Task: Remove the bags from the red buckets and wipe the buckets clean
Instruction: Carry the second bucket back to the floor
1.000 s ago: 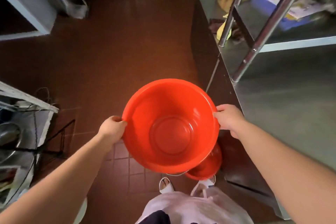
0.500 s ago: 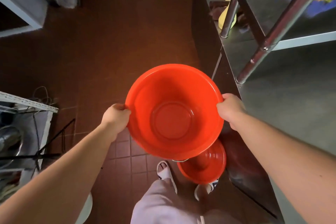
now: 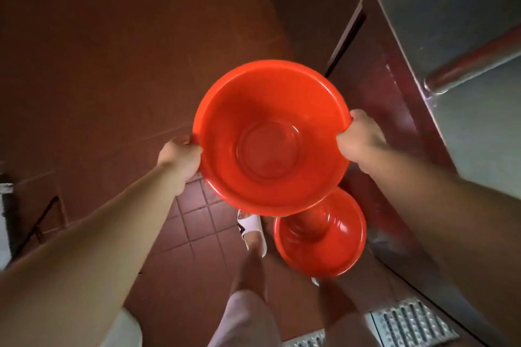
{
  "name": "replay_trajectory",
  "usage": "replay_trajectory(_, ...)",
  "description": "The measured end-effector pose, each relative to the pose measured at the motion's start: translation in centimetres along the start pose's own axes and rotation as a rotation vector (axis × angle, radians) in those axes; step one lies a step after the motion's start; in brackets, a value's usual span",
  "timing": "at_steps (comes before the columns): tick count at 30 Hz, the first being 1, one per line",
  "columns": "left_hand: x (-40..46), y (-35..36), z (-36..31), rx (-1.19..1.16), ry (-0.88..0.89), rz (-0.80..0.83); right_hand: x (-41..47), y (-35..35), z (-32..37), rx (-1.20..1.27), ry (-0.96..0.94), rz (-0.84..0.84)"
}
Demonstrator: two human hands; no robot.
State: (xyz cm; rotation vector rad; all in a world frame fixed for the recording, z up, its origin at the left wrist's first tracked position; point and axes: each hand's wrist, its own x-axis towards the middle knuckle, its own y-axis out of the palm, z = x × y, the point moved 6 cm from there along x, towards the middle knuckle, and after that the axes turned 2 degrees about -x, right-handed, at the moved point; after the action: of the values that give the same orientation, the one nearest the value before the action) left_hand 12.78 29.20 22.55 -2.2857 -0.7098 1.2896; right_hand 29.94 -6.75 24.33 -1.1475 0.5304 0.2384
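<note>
A red bucket [image 3: 272, 138] is held up over the tiled floor [image 3: 197, 222], mouth toward the camera, gripped at opposite rim edges: left hand [image 3: 180, 156] with fingers curled under the left rim, right hand [image 3: 359, 136] with thumb hooked inside the right rim. No bag is seen in it; the interior looks bare and glossy, whether wet or just shiny cannot be told. A second red bucket [image 3: 321, 239] sits on the floor just below, beside a white slipper [image 3: 252, 227], also without a bag and apparently empty. The steel desk [image 3: 465, 70] runs along the right. Bag removal is judged done for both; the carry or wipe step is in hand. Next, a cloth is needed, none in view, and one hand must be freed.
</note>
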Motion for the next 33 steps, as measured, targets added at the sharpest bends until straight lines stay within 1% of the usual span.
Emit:
replay_trajectory(4,5.3,2.4,0.7,0.046,0.000,-0.018,4.7,4.9,-0.8,-0.037,-0.005,0.000)
replay_trajectory(8,10.9,5.9,2.0,0.063,-0.023,0.041,9.2,8.7,-1.7,-0.003,-0.030,-0.033)
replay_trajectory(10,13.4,8.0,2.6,0.078,-0.030,0.035,11.8,10.6,-2.5,-0.008,0.000,-0.043)
replay_trajectory(13,16.2,11.4,3.6,0.085,-0.054,-0.004,15.2,14.1,-4.2,0.017,0.048,0.002)
replay_trajectory(16,18.5,14.8,5.2,0.001,-0.110,0.004,17.7,17.6,-6.0,0.108,0.098,0.026)
replay_trajectory(18,19.7,17.0,6.3,-0.027,-0.152,0.037,19.0,19.7,-7.3,0.117,0.109,0.051)
replay_trajectory(22,21.5,20.5,8.5,-0.126,-0.229,0.052,20.8,23.0,-10.0,0.130,0.152,0.055)
replay_trajectory(26,22.5,23.5,9.5,-0.156,-0.237,0.080,21.8,25.1,-11.9,0.110,0.195,0.079)
replay_trajectory(30,22.8,25.6,10.3,-0.153,-0.245,0.095,22.0,26.0,-13.4,0.115,0.230,0.067)
replay_trajectory(33,22.9,26.8,10.7,-0.156,-0.245,0.109,21.8,26.7,-14.4,0.129,0.257,0.093)
